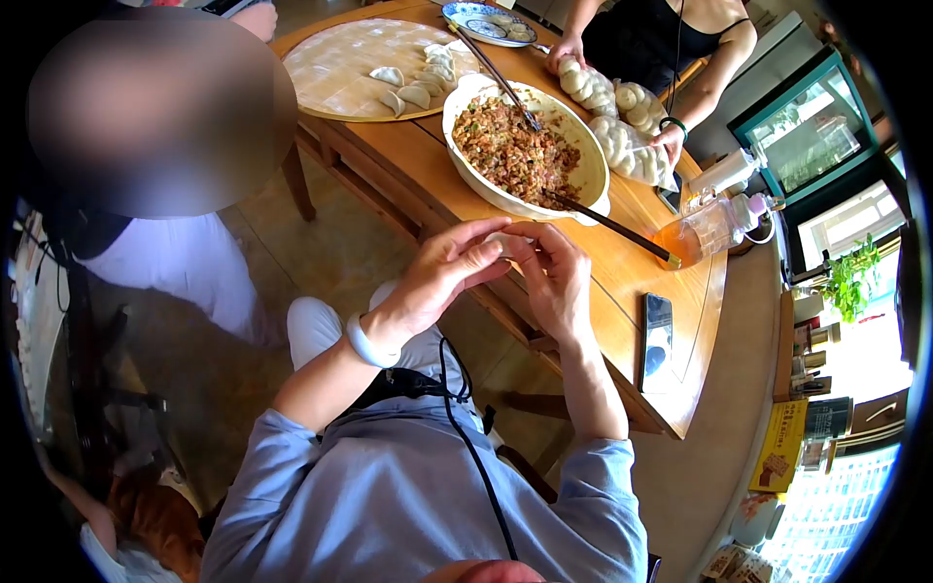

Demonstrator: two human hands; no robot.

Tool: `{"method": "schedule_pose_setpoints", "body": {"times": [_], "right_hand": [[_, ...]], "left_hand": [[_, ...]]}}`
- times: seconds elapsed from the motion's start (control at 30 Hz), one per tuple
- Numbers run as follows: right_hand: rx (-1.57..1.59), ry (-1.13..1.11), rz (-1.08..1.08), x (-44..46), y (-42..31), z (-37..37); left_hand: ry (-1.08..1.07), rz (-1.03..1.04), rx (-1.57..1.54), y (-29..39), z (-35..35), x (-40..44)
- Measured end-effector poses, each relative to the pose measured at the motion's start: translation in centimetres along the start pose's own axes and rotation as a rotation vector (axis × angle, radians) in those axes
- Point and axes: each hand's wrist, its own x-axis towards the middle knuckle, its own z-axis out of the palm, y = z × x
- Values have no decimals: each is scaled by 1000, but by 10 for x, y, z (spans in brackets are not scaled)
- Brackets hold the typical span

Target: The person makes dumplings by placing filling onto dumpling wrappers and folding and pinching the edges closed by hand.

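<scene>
Both my hands meet in front of me, just off the near edge of the wooden table. My left hand (449,270), with a pale bangle on its wrist, and my right hand (552,274) pinch a small white dumpling (503,245) between their fingertips; the fingers hide much of it. Just beyond them stands a large white bowl (600,199) of chopped filling (510,146). Two dark chopsticks rest in it, one at the far side and one at the near right. Folded dumplings (413,94) lie on a round floured board (330,68) at the back left.
A person across the table (700,321) holds bags of dough pieces (627,146). A blue-patterned plate (486,21) is at the back. To the right are a bottle of amber drink (695,233) and a phone (657,335). Another person (180,262) is at left.
</scene>
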Motion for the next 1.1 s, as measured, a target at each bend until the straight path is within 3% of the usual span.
{"method": "schedule_pose_setpoints", "body": {"times": [0.1, 0.2, 0.3, 0.5, 0.6, 0.9, 1.1], "right_hand": [[-72, -28, -91, -1, -14, 4], [-141, 94, -204, -1, -7, 6], [-205, 22, -143, 0, 1, 4], [-301, -71, -169, 5, 4, 5], [-438, -98, -305, 9, 9, 1], [-619, -129, -522, 18, 2, -4], [-736, -132, -640, 21, 0, -6]], "left_hand": [[-3, -39, -288, -2, -7, -2], [24, -64, -404, 6, -4, -4], [11, -94, -472, 11, -2, -5], [-106, -162, -348, 12, 1, -6], [-86, -174, -302, 8, 0, -8], [-64, -194, -393, 16, 4, -3], [-175, -213, -407, 16, -2, 2]]}}
